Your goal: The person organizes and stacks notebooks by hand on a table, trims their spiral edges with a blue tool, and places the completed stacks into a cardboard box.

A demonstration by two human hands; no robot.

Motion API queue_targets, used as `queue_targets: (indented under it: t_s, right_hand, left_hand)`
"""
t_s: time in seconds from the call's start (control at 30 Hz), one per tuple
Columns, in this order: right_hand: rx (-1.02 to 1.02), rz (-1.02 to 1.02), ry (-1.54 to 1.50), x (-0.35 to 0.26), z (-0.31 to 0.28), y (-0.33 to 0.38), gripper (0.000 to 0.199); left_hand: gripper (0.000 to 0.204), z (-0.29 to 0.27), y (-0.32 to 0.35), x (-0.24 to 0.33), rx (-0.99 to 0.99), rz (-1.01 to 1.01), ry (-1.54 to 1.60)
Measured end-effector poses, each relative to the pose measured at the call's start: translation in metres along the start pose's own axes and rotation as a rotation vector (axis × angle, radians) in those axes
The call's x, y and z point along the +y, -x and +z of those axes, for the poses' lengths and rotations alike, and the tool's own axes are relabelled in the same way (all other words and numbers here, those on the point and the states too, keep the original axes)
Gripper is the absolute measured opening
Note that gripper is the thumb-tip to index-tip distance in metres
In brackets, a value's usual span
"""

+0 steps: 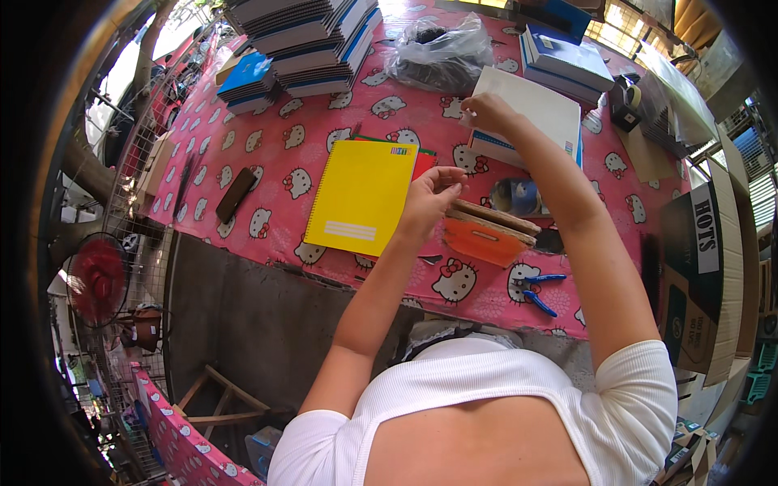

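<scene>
My left hand [432,199] hovers by the right edge of a yellow spiral notebook [356,190], fingers loosely bent with a gap to the thumb, nothing visible in them. Just beside it sits an orange-fronted wooden holder [486,239]. Reaching farther forward, my right hand [491,113] has its fingers curled together at the left corner of a stack of white-topped notebooks [535,105]. Whatever those fingertips grip is too small to make out. Under the yellow notebook, a red cover [424,164] and a green edge peek out. A roll of clear tape [515,197] lies below my right forearm.
Blue-handled cutters [539,293] lie near the table's front edge. Tall notebook stacks [312,44], a clear plastic bag [442,57] and blue books [563,61] stand at the back. A dark oblong object [236,195] lies left; a cardboard box [705,275] stands right.
</scene>
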State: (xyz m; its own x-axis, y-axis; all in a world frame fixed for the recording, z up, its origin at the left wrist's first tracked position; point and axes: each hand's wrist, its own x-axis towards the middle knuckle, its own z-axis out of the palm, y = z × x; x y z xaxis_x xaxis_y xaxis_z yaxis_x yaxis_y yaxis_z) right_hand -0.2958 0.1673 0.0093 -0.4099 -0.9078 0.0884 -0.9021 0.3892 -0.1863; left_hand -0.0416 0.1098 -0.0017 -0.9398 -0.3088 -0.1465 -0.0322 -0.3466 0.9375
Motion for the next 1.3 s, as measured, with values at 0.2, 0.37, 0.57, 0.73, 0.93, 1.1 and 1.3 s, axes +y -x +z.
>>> queue_targets:
  t_s: [0.2, 0.37, 0.57, 0.73, 0.93, 1.1, 1.3]
  right_hand:
    - [0.087, 0.054, -0.184, 0.007, -0.005, 0.005, 0.024]
    - [0.060, 0.037, 0.055, 0.000, 0.015, 0.000, 0.014]
    - [0.001, 0.066, 0.117, -0.001, 0.016, -0.004, 0.014]
    - [0.284, 0.051, 0.199, -0.004, 0.034, 0.005, 0.013]
    - [0.420, 0.159, 0.061, -0.001, 0.032, 0.008, 0.015]
    - [0.387, 0.209, -0.221, 0.011, 0.015, 0.004, 0.021]
    - [0.306, 0.384, -0.617, 0.036, 0.013, 0.005, 0.027]
  left_hand:
    - [0.022, -0.006, 0.001, 0.001, 0.015, 0.024, -0.009]
    - [0.022, -0.007, -0.001, 0.002, 0.038, -0.005, -0.001]
    - [0.022, -0.006, -0.001, 0.004, 0.039, 0.006, 0.021]
    - [0.021, -0.010, -0.006, -0.001, 0.034, 0.018, 0.020]
    - [0.021, -0.003, -0.011, 0.004, 0.047, 0.025, 0.029]
    - [0.021, 0.000, -0.022, 0.011, 0.041, 0.040, 0.018]
    - [0.022, 0.010, -0.048, 0.022, -0.027, -0.004, 0.089]
